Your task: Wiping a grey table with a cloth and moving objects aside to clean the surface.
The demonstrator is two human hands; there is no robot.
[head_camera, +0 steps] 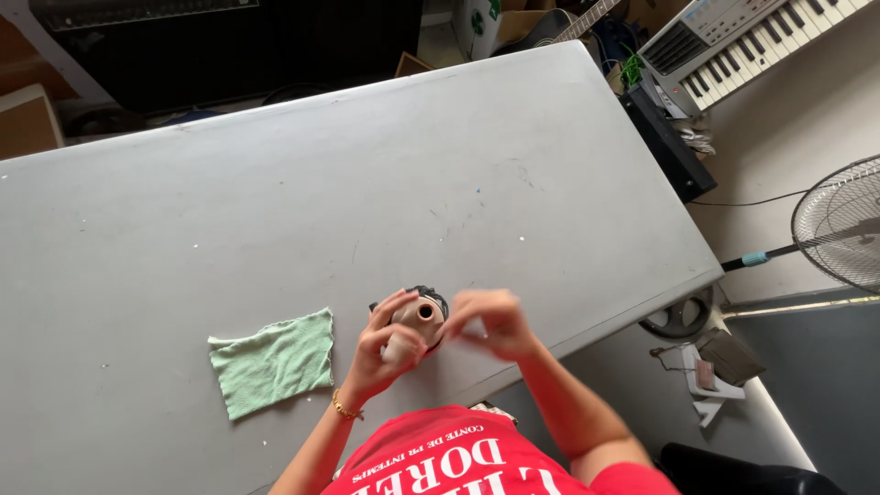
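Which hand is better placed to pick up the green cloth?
Probably the left hand. The green cloth lies flat on the grey table just to its outer side, while the right hand is beyond the small round object.

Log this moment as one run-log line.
left hand: holds tan object | right hand: at object, blurred | cloth: flat on table, left
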